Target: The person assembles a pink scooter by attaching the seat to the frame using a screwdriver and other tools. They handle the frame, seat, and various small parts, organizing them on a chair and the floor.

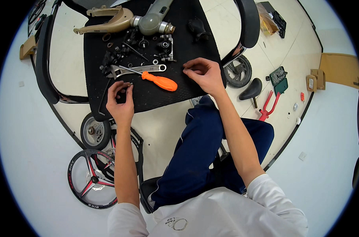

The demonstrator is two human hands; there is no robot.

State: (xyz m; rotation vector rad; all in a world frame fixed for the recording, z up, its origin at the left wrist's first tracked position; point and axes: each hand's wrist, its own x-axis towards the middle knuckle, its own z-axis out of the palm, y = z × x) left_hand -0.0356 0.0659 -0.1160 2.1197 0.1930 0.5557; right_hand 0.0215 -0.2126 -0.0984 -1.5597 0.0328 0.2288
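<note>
While both hands were over the black chair seat [149,99], the orange screwdriver [160,81] lay on it between them; using that as reference. Left hand [122,108] was just left of the screwdriver's handle, fingers curled, thumb tip close to the index; couldn't tell if it pinched a small part or nothing. Right hand [207,79] was just right of the screwdriver, thumb and index brought nearly together; anything between them was too small to make out. Adjustable wrench [149,68] lay just beyond the screwdriver's handle, screwdriver shaft crossing over it, wrench head near the left fingertips. Hex key [102,98] was left of the screwdriver, beside the left hand. Beyond the screwdriver: small metal ring [155,62], brake part [164,45], then a tan fork [118,21] joined to a grey frame tube [151,23]. On the floor, well right of the screwdriver: small wheel [238,71], saddle [251,90], red fork [267,111]. Well left of it, nearer the person: three-spoke wheel [94,179].
</note>
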